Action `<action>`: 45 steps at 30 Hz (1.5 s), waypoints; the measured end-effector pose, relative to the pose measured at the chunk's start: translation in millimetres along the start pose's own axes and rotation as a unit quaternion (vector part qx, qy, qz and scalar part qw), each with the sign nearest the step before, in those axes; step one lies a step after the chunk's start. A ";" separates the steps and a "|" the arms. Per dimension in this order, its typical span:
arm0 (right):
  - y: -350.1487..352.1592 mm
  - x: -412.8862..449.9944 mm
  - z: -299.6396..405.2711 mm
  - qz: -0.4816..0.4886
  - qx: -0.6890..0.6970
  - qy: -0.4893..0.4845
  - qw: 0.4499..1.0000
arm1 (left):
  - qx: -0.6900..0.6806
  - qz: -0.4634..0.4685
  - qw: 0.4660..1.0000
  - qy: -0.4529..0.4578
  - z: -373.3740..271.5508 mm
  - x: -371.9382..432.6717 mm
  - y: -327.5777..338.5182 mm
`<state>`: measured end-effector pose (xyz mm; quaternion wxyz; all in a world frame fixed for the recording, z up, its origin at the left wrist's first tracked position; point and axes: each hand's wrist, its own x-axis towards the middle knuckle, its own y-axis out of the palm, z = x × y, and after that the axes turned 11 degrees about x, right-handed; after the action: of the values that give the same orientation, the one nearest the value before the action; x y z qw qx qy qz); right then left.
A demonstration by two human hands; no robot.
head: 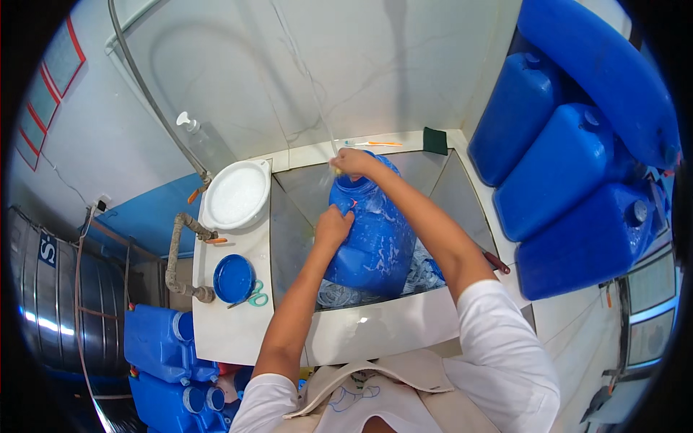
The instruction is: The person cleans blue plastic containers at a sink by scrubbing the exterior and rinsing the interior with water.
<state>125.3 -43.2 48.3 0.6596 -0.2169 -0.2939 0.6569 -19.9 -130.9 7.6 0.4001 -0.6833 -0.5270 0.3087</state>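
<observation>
A blue plastic water jug (373, 260), streaked with white suds, stands tilted in the tiled sink (303, 195), its wide mouth towards the back wall. My left hand (333, 230) is closed on the jug near its handle, below the neck. At the jug's mouth, my right hand (354, 163) pinches a small yellowish thing (339, 171), mostly hidden by the fingers. A thin stream of water (325, 116) falls from above onto this hand. Under the jug, a heap of clear, ring-like pieces (346, 296) covers part of the sink floor.
On the left ledge are a white basin (206, 208) of suds, a pump bottle (201, 139), a blue lid (234, 279), scissors (258, 296) and a tap pipe (174, 260). A toothbrush (381, 144) and scouring pad (435, 141) lie behind. Several blue jerrycans (557, 168) line the right.
</observation>
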 end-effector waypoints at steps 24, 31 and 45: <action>-23.2 28.1 52.3 0.149 0.230 0.095 0.957 | -0.074 0.015 0.997 -0.022 15.8 4.3 10.0; -57.5 20.8 30.1 0.115 0.194 0.239 0.944 | -0.191 0.059 0.975 -0.093 22.4 5.6 12.2; -64.8 28.4 42.7 0.184 0.149 0.228 0.944 | -0.084 0.028 0.992 0.095 65.2 4.6 3.9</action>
<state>143.4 -22.0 126.1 0.6013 -0.3101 0.0106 0.7363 -72.0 -112.5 -27.7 0.3808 -0.7554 -0.4909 0.2083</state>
